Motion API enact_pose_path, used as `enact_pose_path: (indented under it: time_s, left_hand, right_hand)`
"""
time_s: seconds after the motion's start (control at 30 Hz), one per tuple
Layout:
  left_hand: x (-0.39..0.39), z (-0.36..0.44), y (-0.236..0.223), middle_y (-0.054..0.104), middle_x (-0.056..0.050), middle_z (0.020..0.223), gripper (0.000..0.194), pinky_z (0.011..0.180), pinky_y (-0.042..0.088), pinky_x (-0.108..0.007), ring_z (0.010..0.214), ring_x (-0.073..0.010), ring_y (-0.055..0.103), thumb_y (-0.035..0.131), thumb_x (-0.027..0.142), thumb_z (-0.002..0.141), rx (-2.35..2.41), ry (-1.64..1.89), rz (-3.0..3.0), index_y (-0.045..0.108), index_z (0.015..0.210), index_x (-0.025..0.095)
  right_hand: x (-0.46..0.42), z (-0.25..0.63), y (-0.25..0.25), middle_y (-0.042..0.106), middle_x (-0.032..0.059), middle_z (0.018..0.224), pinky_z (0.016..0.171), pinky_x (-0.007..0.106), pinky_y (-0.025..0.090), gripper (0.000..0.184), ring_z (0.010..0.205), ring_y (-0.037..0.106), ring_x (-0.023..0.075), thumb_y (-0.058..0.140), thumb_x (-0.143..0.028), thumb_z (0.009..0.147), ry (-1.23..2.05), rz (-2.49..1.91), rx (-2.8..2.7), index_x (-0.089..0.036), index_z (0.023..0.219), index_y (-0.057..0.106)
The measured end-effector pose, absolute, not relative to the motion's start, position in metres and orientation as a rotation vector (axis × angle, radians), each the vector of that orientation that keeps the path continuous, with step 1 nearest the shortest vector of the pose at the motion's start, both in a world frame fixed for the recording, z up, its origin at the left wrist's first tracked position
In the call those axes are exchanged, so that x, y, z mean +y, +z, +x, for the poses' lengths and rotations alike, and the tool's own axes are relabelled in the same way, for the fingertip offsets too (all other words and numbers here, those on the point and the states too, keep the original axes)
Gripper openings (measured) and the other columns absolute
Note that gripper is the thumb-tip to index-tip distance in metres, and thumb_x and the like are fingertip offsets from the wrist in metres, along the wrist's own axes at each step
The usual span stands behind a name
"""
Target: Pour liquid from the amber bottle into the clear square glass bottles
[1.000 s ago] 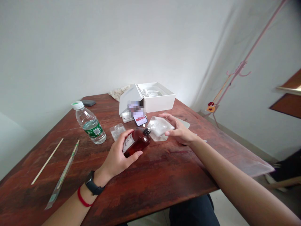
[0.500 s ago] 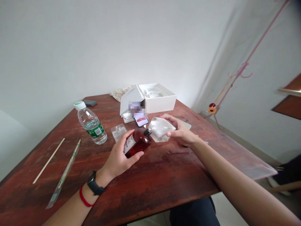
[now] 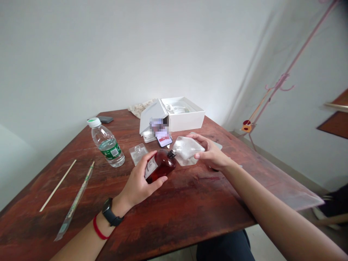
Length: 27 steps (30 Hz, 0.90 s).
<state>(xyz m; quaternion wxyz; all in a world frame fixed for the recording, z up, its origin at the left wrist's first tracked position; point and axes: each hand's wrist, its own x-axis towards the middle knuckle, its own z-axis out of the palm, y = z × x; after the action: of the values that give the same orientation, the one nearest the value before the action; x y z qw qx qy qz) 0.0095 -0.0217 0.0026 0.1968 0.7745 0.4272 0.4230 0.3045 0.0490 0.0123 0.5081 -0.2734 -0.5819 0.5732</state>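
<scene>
My left hand (image 3: 144,177) is wrapped round a dark red-brown bottle (image 3: 165,165) with a pale label and a black neck or cap. The bottle is tilted, its neck pointing up and to the right. In my right hand (image 3: 209,150) is a clear, angular funnel-like container (image 3: 189,147), held on its side with its narrow end towards the bottle's black neck. The two ends meet or nearly meet; I cannot tell whether they are joined. A clear flat plastic piece (image 3: 137,153) with a raised knob lies left of the bottle, and another clear sheet shows beneath the container.
A water bottle (image 3: 111,148) with a green label stands at left, near a bare chopstick (image 3: 58,185) and a wrapped pair (image 3: 76,201). Behind my hands, a phone (image 3: 164,137) leans against an open white box (image 3: 187,121) with cables inside. The wooden table (image 3: 190,214) ends close to me.
Hands, bottle and clear container keep almost the same pose. The whole view has shifted very slightly.
</scene>
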Motion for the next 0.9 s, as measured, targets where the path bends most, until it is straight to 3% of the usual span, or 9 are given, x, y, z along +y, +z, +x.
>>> enact_pose_path:
  time_s: [0.9]
  left_hand:
    - [-0.0226, 0.0098, -0.0018, 0.065, -0.014, 0.145, 0.071, 0.115, 0.053, -0.047, 0.128, -0.0324, 0.067, 0.079, 0.043, 0.089, 1.202, 1.135, 2.136, 0.048, 0.150, 0.022]
  right_hand:
    - [0.0430, 0.3025, 0.0157, 0.075, 0.0036, 0.123, 0.080, 0.033, 0.058, 0.073, 0.098, 0.071, 0.0241, 0.103, -0.031, 0.057, 1.387, -0.691, -1.362, -0.031, 0.123, 0.072]
